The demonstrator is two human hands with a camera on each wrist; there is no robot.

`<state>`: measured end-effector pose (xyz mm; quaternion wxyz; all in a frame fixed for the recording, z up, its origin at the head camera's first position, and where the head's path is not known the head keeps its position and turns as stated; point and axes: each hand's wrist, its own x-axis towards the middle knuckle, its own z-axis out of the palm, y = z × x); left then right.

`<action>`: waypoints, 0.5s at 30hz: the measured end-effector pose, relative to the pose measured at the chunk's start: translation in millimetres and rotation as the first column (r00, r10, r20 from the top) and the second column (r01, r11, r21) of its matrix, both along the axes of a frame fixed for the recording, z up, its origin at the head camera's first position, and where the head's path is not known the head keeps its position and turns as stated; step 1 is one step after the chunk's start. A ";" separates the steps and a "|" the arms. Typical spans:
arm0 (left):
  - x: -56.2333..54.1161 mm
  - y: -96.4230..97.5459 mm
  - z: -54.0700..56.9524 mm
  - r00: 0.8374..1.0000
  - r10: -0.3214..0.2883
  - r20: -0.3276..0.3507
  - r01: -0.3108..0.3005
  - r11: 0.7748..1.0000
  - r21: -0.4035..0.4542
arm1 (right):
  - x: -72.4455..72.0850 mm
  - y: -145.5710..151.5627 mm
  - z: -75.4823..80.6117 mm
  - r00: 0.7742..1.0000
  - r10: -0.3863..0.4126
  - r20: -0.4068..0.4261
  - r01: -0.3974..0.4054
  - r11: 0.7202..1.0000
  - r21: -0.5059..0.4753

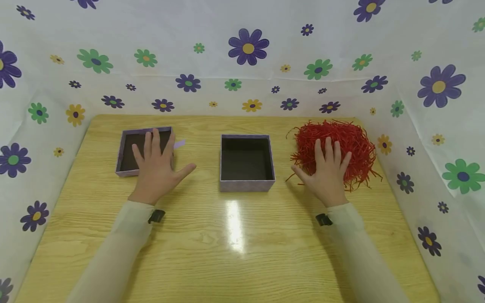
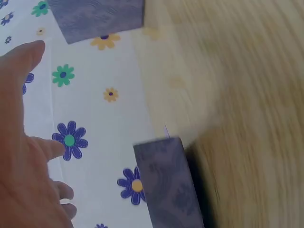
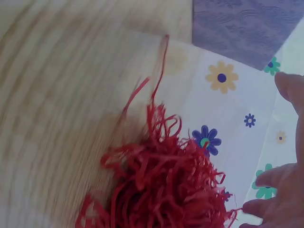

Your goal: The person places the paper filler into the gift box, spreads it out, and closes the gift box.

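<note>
My left hand (image 1: 155, 172), fingers spread, hovers over a shallow purple box lid (image 1: 120, 162) with a dark inside and holds nothing. A short lilac ribbon tab (image 1: 179, 144) sticks out at the lid's right side. On the right, my other hand (image 1: 326, 174) is spread over a heap of red shredded paper (image 1: 356, 143), also holding nothing. Between the two hands stands a purple box base (image 1: 247, 185), open at the top, its dark interior bare. In the right wrist view, loose red strands (image 3: 159, 76) trail from the heap near the box's side.
The wooden table (image 1: 204, 235) carries all of these things. White cloth with printed flowers (image 1: 248, 48) rises at the back and along both sides. A dark wrist strap (image 1: 156, 216) shows at the left sleeve, another strap (image 1: 323, 219) at the right.
</note>
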<state>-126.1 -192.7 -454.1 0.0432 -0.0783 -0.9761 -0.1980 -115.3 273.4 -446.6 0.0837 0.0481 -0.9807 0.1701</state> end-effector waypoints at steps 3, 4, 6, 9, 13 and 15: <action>-1.2 6.7 4.0 1.000 -0.029 -0.004 0.029 0.996 0.083 | -2.7 -4.0 4.3 0.999 0.038 -0.008 -0.039 0.991 -0.127; -1.1 9.6 5.0 0.999 -0.042 -0.005 0.042 0.990 0.132 | -3.2 -6.0 6.1 0.998 0.055 -0.009 -0.056 0.983 -0.177; 0.4 16.6 6.4 0.997 -0.073 0.018 0.066 0.962 0.266 | -5.0 -8.8 8.4 0.997 0.080 -0.004 -0.078 0.963 -0.258; 1.0 30.6 5.1 0.988 -0.130 0.080 0.072 0.860 0.505 | -7.7 -9.3 11.9 0.995 0.094 -0.017 -0.094 0.942 -0.321; -1.0 52.2 -1.0 0.949 -0.231 0.217 -0.014 0.652 0.758 | -10.5 -1.1 18.7 0.993 0.102 -0.053 -0.113 0.939 -0.325; -2.6 60.9 -5.3 0.912 -0.286 0.294 -0.085 0.569 0.818 | -12.7 5.9 23.7 0.991 0.113 -0.069 -0.129 0.941 -0.314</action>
